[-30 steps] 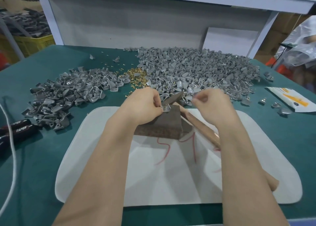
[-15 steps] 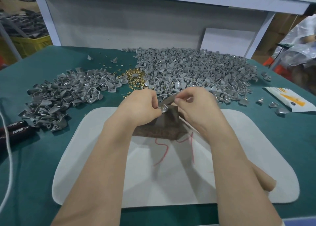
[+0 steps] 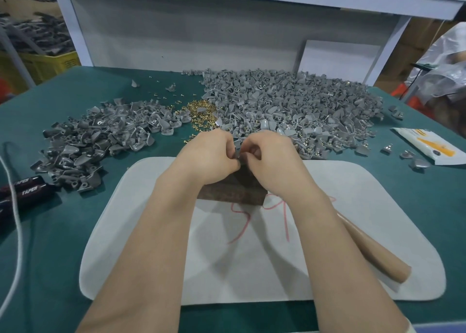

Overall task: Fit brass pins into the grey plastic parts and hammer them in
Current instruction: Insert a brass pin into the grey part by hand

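Left hand point(image 3: 209, 156): fingers curled, pinching a grey part point(image 3: 236, 149) over the block point(image 3: 234, 192).
Right hand point(image 3: 273, 161): fingers curled, pinching the same part from the other side.
Pins point(image 3: 201, 112): heaped on the tabletop point(image 3: 63, 232) just beyond the hands.
Hammer point(image 3: 373, 254): lying under the right forearm.

Both forearms come up from the bottom edge, bare, angling inward so the hands meet in the middle. Left hand point(image 3: 209, 157) is knuckles-up, fingers curled, pinching a small grey part point(image 3: 236, 150) at the tips. Right hand point(image 3: 273, 161) pretty much mirrors it, fingers curled in and tips right up against the left's (can't tell what, if anything, it's got pinched).
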A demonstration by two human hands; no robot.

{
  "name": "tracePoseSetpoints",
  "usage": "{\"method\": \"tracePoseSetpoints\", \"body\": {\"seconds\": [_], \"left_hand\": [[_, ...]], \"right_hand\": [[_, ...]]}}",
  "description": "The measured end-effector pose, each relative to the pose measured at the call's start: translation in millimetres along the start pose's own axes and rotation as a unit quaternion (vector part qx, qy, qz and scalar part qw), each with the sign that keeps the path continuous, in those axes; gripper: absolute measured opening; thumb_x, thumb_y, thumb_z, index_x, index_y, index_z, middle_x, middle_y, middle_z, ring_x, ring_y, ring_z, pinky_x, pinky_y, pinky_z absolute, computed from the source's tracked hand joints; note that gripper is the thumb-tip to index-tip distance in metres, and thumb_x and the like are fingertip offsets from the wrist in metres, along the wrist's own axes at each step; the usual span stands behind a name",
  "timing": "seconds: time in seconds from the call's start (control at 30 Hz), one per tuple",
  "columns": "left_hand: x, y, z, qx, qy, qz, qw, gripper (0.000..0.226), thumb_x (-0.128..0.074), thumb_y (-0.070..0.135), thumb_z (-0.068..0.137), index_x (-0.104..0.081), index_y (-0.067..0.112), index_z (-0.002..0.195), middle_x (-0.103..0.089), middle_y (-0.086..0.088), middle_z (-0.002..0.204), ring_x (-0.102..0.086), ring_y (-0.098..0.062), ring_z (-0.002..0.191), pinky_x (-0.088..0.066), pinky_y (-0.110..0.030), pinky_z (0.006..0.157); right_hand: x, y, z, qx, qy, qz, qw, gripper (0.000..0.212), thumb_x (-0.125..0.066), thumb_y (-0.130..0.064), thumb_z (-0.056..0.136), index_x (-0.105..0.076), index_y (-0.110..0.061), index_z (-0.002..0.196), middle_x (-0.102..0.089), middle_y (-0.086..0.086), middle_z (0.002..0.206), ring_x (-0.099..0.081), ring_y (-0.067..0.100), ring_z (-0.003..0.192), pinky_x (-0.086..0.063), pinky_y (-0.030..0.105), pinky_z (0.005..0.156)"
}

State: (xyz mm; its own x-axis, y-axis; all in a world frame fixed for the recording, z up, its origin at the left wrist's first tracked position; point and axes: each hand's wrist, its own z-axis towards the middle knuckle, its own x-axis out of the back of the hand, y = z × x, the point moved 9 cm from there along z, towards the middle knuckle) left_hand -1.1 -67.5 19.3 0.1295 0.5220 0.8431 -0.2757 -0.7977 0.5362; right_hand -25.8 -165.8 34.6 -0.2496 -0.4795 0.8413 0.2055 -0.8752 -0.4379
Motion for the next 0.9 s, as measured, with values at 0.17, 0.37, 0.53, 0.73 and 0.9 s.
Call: {"method": "tracePoseSetpoints", "body": {"seconds": [0.17,0.37,0.53,0.73,0.9], "left_hand": [[0,1,0,0.001,0.007,-0.002,1.000,0.015,-0.067,0.028,0.083,-0.058,0.017,0.079,-0.064,-0.003,0.089,-0.060,-0.024,0.089,-0.052,-0.038,0.082],[0,0,0,0.000,0.003,-0.006,1.000,0.014,-0.067,0.027,0.083,-0.057,0.019,0.077,-0.064,-0.003,0.089,-0.060,-0.024,0.090,-0.052,-0.039,0.083],[1,0,0,0.000,0.002,-0.006,1.000,0.016,-0.067,0.025,0.083,-0.055,0.022,0.073,-0.064,-0.001,0.088,-0.060,-0.023,0.090,-0.052,-0.038,0.082],[1,0,-1,0.003,0.006,-0.001,1.000,0.017,-0.067,0.024,0.083,-0.054,0.024,0.071,-0.063,0.001,0.086,-0.060,-0.021,0.090,-0.052,-0.036,0.083],[1,0,-2,0.010,0.003,0.005,1.000,0.020,-0.065,0.024,0.085,-0.052,0.025,0.069,-0.058,0.006,0.080,-0.060,-0.021,0.092,-0.051,-0.037,0.086]], "right_hand": [[0,-1,1,0.001,-0.004,-0.017,1.000,0.017,-0.056,-0.010,0.087,-0.068,-0.016,0.097,-0.055,0.003,0.092,-0.055,0.026,0.093,-0.047,0.035,0.083],[-2,8,4,-0.028,-0.004,0.021,0.999,0.008,-0.063,-0.018,0.086,-0.067,-0.018,0.093,-0.046,-0.007,0.076,-0.047,0.017,0.080,-0.041,0.026,0.071],[-6,14,4,-0.043,-0.016,0.033,0.998,0.005,-0.064,-0.021,0.087,-0.067,-0.021,0.090,-0.048,-0.010,0.069,-0.049,0.016,0.078,-0.037,0.024,0.068],[3,27,1,-0.068,-0.024,0.151,0.986,0.015,-0.063,-0.012,0.087,-0.069,-0.019,0.099,-0.070,-0.003,0.089,-0.064,0.011,0.086,-0.050,0.026,0.085],[32,70,-12,-0.176,0.032,0.006,0.984,0.019,-0.060,-0.026,0.087,-0.068,-0.009,0.086,-0.070,0.009,0.087,-0.064,0.029,0.091,-0.050,0.033,0.078]]}}
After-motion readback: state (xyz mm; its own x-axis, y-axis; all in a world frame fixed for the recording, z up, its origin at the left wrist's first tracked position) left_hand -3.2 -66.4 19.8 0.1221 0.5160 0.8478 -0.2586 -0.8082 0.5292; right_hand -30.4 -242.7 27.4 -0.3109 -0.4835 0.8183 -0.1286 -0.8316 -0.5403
